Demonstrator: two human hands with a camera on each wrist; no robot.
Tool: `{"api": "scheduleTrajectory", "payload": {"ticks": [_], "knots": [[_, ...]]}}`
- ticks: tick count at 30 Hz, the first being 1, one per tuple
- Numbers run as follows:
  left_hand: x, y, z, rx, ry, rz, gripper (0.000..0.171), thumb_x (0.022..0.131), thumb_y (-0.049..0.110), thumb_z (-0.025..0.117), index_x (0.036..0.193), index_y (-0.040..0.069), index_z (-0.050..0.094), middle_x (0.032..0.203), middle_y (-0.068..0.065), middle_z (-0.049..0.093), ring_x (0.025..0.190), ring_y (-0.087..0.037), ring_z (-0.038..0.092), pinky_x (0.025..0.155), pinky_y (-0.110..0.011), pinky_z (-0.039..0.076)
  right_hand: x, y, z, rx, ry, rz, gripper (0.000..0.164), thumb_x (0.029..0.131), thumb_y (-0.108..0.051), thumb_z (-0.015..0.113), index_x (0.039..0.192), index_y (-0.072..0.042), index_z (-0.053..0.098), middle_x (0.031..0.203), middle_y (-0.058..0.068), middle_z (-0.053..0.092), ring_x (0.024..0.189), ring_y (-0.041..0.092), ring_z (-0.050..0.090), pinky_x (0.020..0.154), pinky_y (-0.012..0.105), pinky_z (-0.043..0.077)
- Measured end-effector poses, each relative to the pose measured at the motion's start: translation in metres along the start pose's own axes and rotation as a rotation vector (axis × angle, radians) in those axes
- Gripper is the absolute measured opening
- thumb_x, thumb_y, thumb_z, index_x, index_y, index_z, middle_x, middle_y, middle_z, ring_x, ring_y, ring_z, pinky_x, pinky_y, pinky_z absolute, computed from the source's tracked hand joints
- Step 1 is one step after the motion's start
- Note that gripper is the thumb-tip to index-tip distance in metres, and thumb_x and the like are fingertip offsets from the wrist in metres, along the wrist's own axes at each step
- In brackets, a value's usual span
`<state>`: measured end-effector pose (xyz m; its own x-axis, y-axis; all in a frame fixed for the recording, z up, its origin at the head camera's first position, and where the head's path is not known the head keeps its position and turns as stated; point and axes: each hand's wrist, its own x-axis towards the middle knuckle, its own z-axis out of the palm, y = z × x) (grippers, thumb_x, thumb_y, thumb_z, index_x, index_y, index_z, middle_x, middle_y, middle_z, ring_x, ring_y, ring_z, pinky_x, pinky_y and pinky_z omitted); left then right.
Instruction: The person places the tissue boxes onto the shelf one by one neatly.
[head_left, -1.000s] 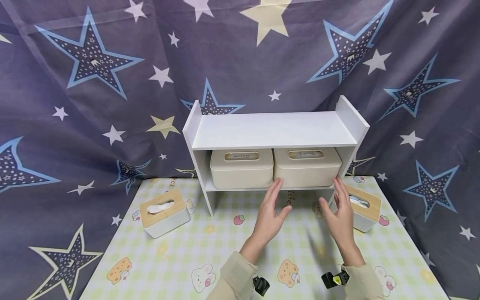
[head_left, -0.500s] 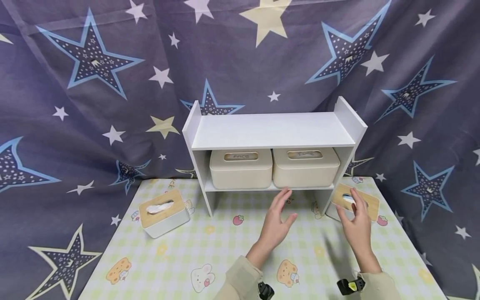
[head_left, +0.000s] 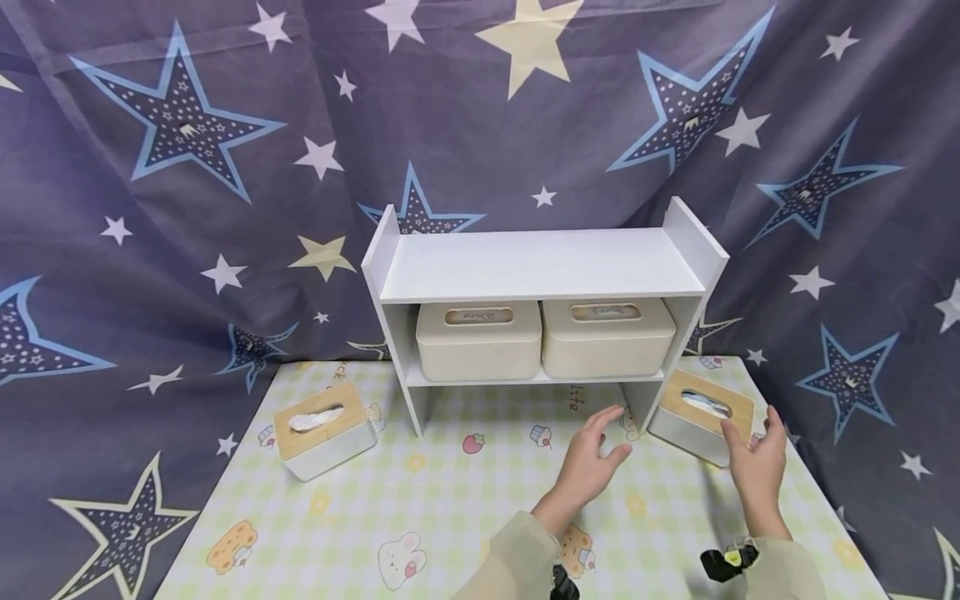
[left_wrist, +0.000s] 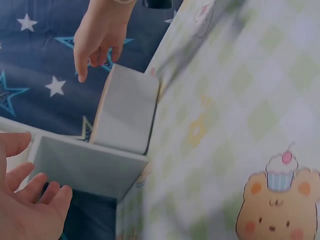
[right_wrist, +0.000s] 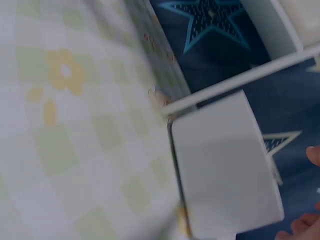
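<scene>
Hovering: right hand (head_left: 759, 471) near wood-topped box (head_left: 684, 440) | left hand (head_left: 587, 467) before white shelf (head_left: 540, 265) | grips unclenched, thumbs spread

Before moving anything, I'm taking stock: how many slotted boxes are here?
4: left cream box and right cream box in the shelf unit; left wood-topped box on the table; right wood-topped box near the right hand.

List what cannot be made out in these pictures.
Head: the upper board hides the back of the left cream box.
Head: writing inside the right cream box, too small.
Head: the right tissue box hides its own back.
Right wrist: right edge cuts off most of the right hand.
</scene>
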<state>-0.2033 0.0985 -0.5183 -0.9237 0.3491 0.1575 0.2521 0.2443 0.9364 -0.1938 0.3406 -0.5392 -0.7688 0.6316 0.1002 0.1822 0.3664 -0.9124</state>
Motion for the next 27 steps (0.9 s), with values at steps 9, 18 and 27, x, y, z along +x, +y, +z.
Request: {"api": "scheduleTrajectory", "payload": {"ticks": [9,18,27], "knots": [[0.014,-0.007,0.030,-0.052,-0.018,-0.128,0.048,0.095,0.015,0.067,0.141,0.016,0.055,0.149,-0.008,0.052,0.136,-0.028,0.052,0.109,-0.029,0.051,0.018,0.027,0.000,-0.027,-0.178,0.187,0.073,0.106,-0.035,0.036,0.157,0.005,0.004,0.163,0.032,0.010,0.150,0.048,0.017,0.126,0.058,0.019],[0.026,-0.013,0.050,-0.047,-0.032,-0.231,0.048,0.095,0.016,0.066,0.141,0.011,0.055,0.139,-0.012,0.060,0.127,-0.030,0.059,0.104,-0.035,0.056,0.019,0.035,0.002,-0.059,-0.301,0.156,0.064,0.109,-0.031,0.022,0.156,0.007,0.002,0.161,0.034,0.008,0.149,0.051,0.013,0.125,0.062,0.017],[0.036,-0.010,0.074,-0.038,-0.061,-0.342,0.062,0.095,0.025,0.066,0.151,0.018,0.043,0.157,-0.005,0.042,0.143,-0.029,0.043,0.118,-0.046,0.042,0.023,0.035,-0.012,-0.044,-0.379,0.107,0.062,0.110,-0.030,0.020,0.158,0.002,-0.002,0.164,0.030,0.005,0.151,0.047,0.010,0.126,0.059,0.014]]}}
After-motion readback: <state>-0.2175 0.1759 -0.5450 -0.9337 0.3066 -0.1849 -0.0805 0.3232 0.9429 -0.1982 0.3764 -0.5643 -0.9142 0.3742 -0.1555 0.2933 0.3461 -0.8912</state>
